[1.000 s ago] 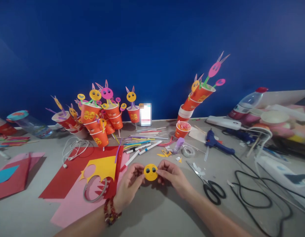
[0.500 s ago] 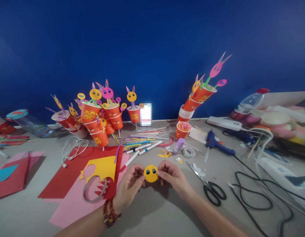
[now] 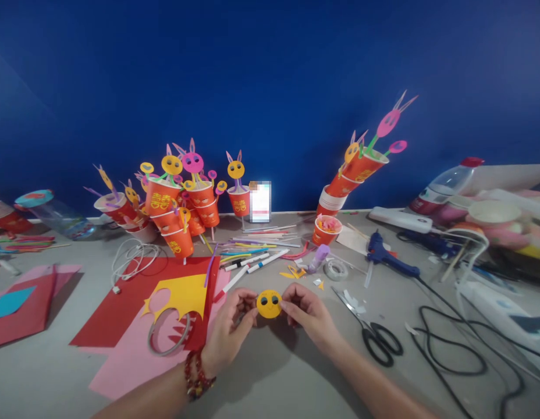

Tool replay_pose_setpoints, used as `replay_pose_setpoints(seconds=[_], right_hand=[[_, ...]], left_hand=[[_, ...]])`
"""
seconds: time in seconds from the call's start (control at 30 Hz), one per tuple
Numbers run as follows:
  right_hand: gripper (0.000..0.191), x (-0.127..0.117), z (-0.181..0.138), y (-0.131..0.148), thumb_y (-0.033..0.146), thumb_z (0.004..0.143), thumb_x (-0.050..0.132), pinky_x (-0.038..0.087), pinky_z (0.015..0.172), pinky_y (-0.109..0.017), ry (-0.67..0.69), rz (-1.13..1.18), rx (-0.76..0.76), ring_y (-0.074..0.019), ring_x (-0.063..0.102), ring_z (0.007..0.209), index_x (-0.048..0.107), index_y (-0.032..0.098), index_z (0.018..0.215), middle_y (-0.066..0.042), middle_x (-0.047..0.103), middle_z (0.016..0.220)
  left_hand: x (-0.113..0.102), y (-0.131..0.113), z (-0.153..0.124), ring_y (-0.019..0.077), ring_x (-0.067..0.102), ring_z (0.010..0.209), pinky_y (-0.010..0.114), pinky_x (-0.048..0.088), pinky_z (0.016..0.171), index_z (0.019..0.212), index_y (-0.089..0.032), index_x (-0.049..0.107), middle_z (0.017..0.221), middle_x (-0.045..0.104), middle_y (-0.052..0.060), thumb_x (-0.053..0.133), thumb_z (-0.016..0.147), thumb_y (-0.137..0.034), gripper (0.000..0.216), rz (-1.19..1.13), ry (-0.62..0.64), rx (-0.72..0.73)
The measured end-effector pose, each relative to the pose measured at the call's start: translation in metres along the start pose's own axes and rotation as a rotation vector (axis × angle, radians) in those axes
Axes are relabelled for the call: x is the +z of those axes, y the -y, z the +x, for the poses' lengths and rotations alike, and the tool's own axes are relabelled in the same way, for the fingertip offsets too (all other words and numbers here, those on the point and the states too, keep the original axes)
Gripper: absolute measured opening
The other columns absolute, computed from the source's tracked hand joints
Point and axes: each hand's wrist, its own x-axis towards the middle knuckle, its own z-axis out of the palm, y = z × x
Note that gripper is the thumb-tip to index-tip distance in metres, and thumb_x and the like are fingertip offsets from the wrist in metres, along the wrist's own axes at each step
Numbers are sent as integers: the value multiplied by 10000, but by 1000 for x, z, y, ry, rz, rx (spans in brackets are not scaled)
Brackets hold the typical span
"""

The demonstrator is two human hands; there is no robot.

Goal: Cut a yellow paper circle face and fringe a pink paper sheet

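Observation:
Between my two hands is a round yellow paper face (image 3: 269,310) with two dark eyes and a faint drawn mouth. My left hand (image 3: 230,326) pinches its left edge between thumb and finger, a beaded bracelet on that wrist. On the opposite edge, my right hand (image 3: 308,311) is closed on the disc the same way. Left of my hands lies a yellow paper sheet (image 3: 189,291) with round pieces cut out, and a grey tape ring (image 3: 153,343) rests partly on it. Black-handled scissors (image 3: 379,343) lie right of my right hand.
Red paper cups (image 3: 160,195) with paper bunny faces stand at the back left; more cups (image 3: 361,166) lean at the back right. Markers (image 3: 246,263), a clear tape roll (image 3: 335,269), a blue glue gun (image 3: 390,259) and its black cable spread across the grey table.
The view has shifted slightly, so everything sits a little further right. Both hands still hold the yellow face by its edges, with no clear change of grip.

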Motion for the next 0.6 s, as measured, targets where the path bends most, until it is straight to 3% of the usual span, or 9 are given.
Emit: replay_pose_setpoints(seconds=[0.23, 0.6], right_hand=[[431, -1, 0, -1, 557, 724, 777, 337, 468, -223, 5, -20, -9, -88, 478, 474, 555, 188, 726, 40, 565, 598], [410, -2, 1, -6, 551, 734, 765, 343, 468, -229, 23, -23, 6, -92, 485, 471, 559, 197, 748, 32, 601, 622]], left_hand=[[2, -4, 0, 136, 599, 702, 243, 495, 620, 1032, -189, 558, 827, 608, 13, 556, 951, -388, 215, 13, 13, -20], [1, 4, 1, 177, 647, 808, 275, 548, 659, 1094, -201, 541, 939, 646, 56, 551, 949, -385, 234, 4, 19, -20]])
